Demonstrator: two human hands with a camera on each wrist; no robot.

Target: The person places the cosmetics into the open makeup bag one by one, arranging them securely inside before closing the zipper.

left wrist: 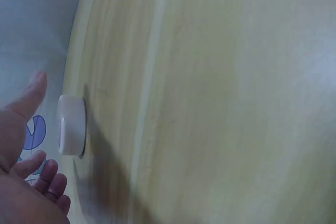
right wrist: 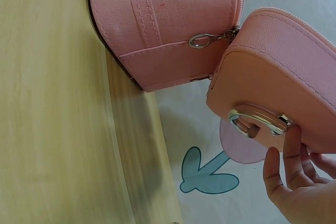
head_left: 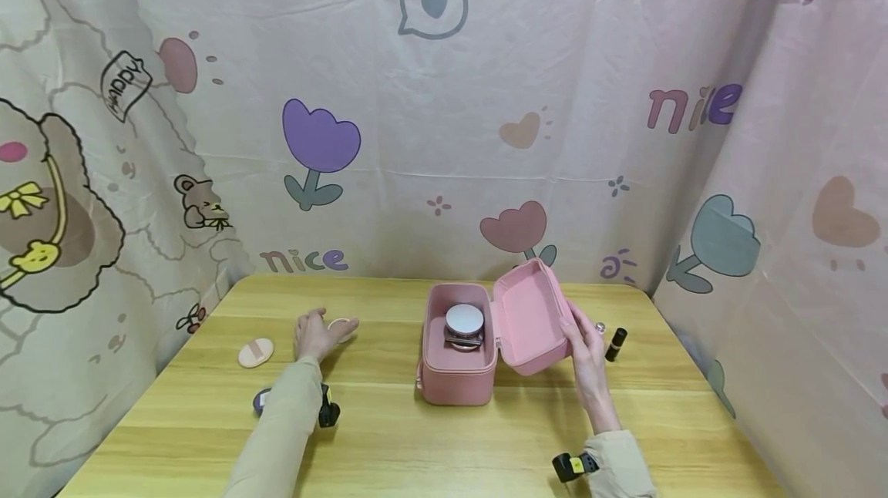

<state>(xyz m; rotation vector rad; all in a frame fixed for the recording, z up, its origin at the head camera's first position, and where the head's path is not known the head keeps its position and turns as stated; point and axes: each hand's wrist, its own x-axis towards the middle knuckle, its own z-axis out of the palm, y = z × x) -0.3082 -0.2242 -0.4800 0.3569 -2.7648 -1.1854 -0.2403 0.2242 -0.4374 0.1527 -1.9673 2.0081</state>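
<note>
A pink makeup case (head_left: 458, 387) stands on the table with its lid (head_left: 530, 317) swung out to the right. Inside it, a round item with a pale top (head_left: 464, 319) sits over other stacked pieces that are partly hidden. My right hand (head_left: 586, 340) holds the lid by its right edge; in the right wrist view its fingers (right wrist: 293, 156) lie against the lid's outside beside the handle (right wrist: 257, 119). On the left, my left hand (head_left: 317, 336) reaches over a round white container (left wrist: 72, 125), its thumb and fingers spread around it with a visible gap.
An oval powder puff (head_left: 256, 353) lies left of the left hand. A dark round item (head_left: 260, 401) is partly covered by the left sleeve. Right of the lid are a small shiny item (head_left: 600, 327) and a black lipstick-like tube (head_left: 616, 344). A printed curtain (head_left: 416, 136) hangs behind the table.
</note>
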